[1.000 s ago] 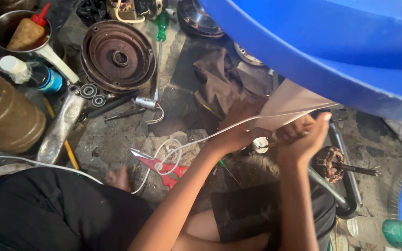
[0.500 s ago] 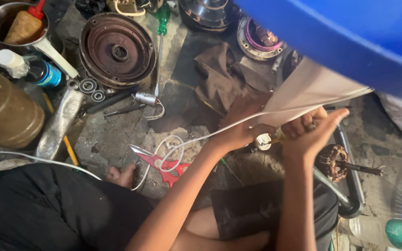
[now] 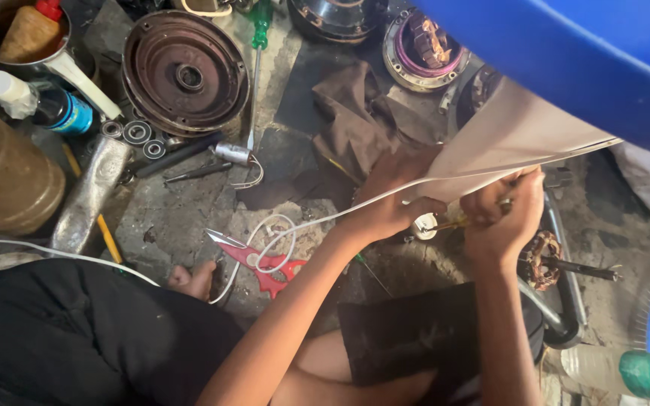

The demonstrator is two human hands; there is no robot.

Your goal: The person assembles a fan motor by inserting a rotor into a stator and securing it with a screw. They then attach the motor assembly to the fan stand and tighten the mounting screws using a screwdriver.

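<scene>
Both hands [image 3: 445, 207] on small round white fitting [image 3: 423, 227]; smooth white cable [image 3: 302, 225]

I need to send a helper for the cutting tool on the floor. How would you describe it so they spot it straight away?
Start from the big rusty round metal housing at the top left, then come down the stained concrete floor toward the person's bare foot. Beside the foot lie the scissors, among loops of white cord. Their bright red handles mark them out from the grey tools around.

Rusty matt metal housing [image 3: 186, 71]; glossy blue plastic barrel [image 3: 566, 53]; crumpled brown cloth [image 3: 359, 124] (dull); rough concrete floor [image 3: 174, 218].
</scene>
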